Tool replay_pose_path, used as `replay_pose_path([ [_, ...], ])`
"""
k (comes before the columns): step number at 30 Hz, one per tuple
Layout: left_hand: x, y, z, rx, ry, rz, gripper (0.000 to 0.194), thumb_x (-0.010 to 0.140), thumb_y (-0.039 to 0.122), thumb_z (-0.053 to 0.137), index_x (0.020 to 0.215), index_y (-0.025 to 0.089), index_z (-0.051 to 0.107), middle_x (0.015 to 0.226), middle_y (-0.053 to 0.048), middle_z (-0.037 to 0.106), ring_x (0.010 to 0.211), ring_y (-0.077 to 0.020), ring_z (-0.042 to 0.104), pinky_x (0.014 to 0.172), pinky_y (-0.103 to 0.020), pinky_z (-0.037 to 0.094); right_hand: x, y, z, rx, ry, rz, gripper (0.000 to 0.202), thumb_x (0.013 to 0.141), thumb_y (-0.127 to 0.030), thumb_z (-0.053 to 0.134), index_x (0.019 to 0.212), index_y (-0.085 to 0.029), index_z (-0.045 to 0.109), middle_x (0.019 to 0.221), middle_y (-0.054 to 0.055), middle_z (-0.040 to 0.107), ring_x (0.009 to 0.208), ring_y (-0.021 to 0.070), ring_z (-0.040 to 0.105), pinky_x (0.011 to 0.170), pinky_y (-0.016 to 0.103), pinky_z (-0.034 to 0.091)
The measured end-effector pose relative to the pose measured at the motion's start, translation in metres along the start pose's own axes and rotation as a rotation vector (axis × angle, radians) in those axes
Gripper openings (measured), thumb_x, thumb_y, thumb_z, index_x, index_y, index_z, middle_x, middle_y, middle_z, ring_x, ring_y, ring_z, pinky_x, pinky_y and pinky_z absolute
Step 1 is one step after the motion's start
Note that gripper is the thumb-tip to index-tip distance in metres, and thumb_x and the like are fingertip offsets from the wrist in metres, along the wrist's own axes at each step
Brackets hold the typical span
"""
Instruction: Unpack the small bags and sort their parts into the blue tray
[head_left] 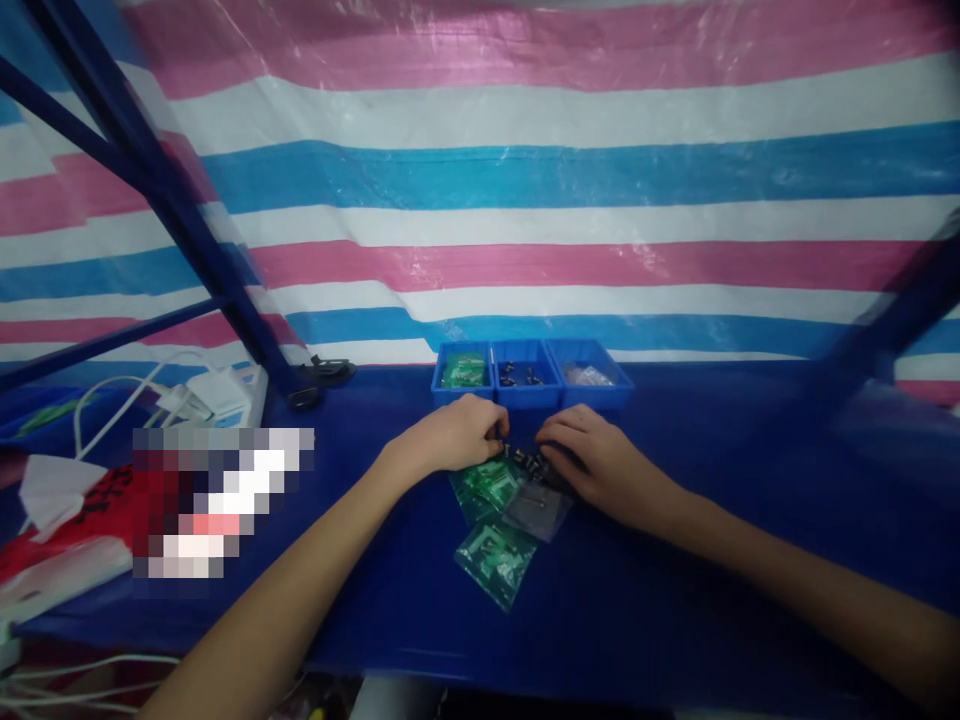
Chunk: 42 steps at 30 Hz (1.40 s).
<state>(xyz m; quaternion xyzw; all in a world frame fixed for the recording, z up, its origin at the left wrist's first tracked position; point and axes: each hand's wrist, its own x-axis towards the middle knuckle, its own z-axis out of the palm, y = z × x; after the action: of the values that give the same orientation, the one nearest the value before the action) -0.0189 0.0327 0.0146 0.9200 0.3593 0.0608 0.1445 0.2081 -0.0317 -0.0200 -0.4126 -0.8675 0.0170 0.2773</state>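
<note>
Several small dark screws (531, 462) lie in a pile between my hands on the blue table. My left hand (466, 432) is at the pile's left side, its fingers curled together; whatever its fingertips pinch is too small to make out. On the right side, my right hand (585, 452) reaches in with thumb and fingers apart, close to the screws. Green packets (491, 484) lie just below my left hand, partly under a clear bag (537, 508). Nearer the front edge is another green packet (496, 560).
Behind my hands stand three joined blue bins: green packets in the left bin (463, 371), dark screws in the middle bin (527, 373), clear bags in the right bin (589, 373). White cables, a power strip and a red bag (112, 505) lie at left. Blue frame posts flank the table.
</note>
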Motion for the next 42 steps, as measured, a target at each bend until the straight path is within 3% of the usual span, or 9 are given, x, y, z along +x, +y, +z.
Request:
replay_pose_path([
  [8,0.003,0.001,0.009,0.033,0.030,0.033,0.014,0.080,0.014,0.053,0.087,0.017,0.064,0.078,-0.003,0.065,0.067,-0.0139,0.059,0.060,-0.025,0.042,-0.002,0.001,0.007,0.071,-0.012,-0.018,0.016,0.100,-0.024,0.048,0.101,-0.020,0.064,0.102,0.008,0.066,0.097,0.0217,0.058,0.085,0.037,0.047],
  [13,0.006,0.009,0.018,0.182,0.203,0.086,0.007,0.089,0.019,0.052,0.089,0.016,0.058,0.084,-0.005,0.065,0.076,-0.0175,0.061,0.065,-0.028,0.043,-0.004,0.000,0.007,0.096,-0.010,0.014,0.016,0.100,-0.023,0.047,0.103,-0.021,0.063,0.102,0.005,0.068,0.094,0.0202,0.062,0.082,0.036,0.047],
  [20,0.008,0.027,0.030,0.170,0.446,0.030,0.018,0.102,0.030,0.045,0.094,0.016,0.054,0.081,-0.003,0.063,0.072,-0.0168,0.061,0.061,-0.027,0.041,-0.003,0.003,0.006,0.143,0.150,0.165,0.028,0.093,-0.017,0.051,0.120,-0.021,0.054,0.109,0.006,0.070,0.099,0.0217,0.068,0.081,0.033,0.051],
  [28,0.007,0.035,0.036,0.064,0.494,0.188,0.024,0.103,0.036,0.043,0.093,0.017,0.053,0.083,-0.001,0.062,0.073,-0.0140,0.060,0.064,-0.026,0.043,-0.001,0.003,0.003,0.182,0.151,0.187,0.016,0.092,-0.020,0.056,0.106,-0.022,0.062,0.100,0.003,0.072,0.091,0.0203,0.069,0.077,0.031,0.050],
  [33,0.004,0.040,0.033,0.046,0.482,0.181,0.026,0.104,0.038,0.041,0.095,0.017,0.054,0.081,-0.001,0.063,0.070,-0.0132,0.060,0.062,-0.025,0.043,-0.002,0.000,0.002,0.153,0.183,0.162,0.009,0.092,-0.026,0.057,0.094,-0.022,0.065,0.088,0.002,0.072,0.079,0.0198,0.067,0.070,0.032,0.048],
  [42,0.004,0.040,0.031,0.159,0.455,0.151,0.028,0.105,0.030,0.032,0.101,0.016,0.056,0.091,-0.004,0.066,0.086,-0.0174,0.065,0.073,-0.029,0.049,-0.001,0.001,0.002,0.158,0.211,0.164,0.016,0.096,-0.030,0.052,0.096,-0.021,0.066,0.090,0.005,0.072,0.081,0.0209,0.067,0.071,0.033,0.048],
])
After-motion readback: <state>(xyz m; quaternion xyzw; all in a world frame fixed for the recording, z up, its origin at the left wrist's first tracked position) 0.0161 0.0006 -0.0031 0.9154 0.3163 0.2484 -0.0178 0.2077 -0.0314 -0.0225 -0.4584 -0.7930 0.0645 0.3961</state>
